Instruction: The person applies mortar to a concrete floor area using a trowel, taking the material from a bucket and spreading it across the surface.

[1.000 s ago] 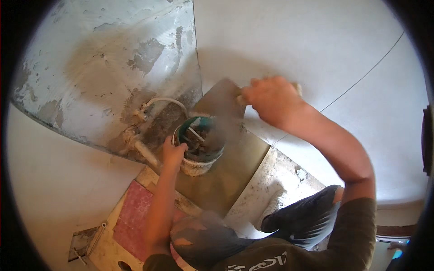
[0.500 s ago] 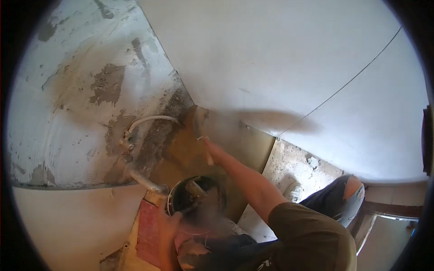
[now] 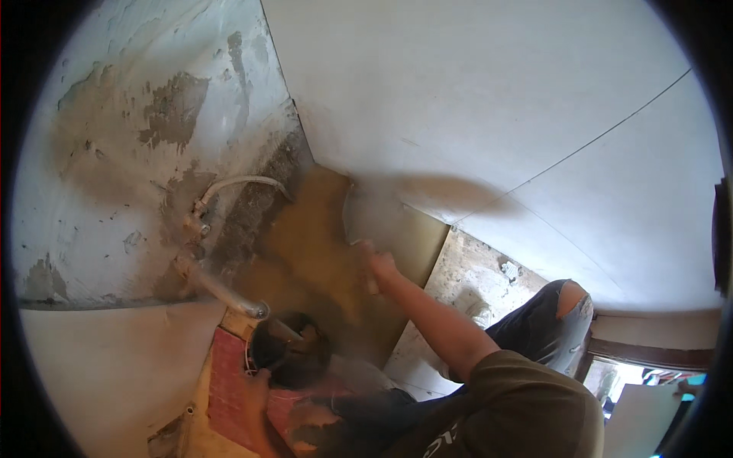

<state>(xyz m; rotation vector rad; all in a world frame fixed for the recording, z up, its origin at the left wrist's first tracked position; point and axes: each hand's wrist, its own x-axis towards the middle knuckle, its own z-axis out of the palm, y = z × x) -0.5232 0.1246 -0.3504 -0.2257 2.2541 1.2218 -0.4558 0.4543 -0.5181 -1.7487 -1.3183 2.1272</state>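
My right hand (image 3: 377, 264) is closed on the pale handle of a flat trowel-like tool (image 3: 368, 217), whose blurred blade is low on a dusty, yellowish floor board (image 3: 424, 248) in the corner. My left hand (image 3: 256, 388) grips the rim of a dark-looking bucket (image 3: 289, 347) beside my knee; a grey piece leans inside it, its contents hard to make out. A dust haze surrounds the blade and bucket. A dirty pipe (image 3: 229, 294) ends just above the bucket, and a pale hose (image 3: 240, 180) curves from the patched wall.
Patched plaster wall (image 3: 153, 99) rises left, a smooth white wall (image 3: 489, 91) right. A pink board (image 3: 229, 366) lies under my left arm. A pale, stained slab (image 3: 458, 271) is beside my bent knee (image 3: 534, 328). A doorway (image 3: 618, 370) shows at lower right.
Since a second ago the tool has swung from above the bucket down toward the corner floor, and the bucket has come nearer my body. The view has shifted, and dust has spread over the board.
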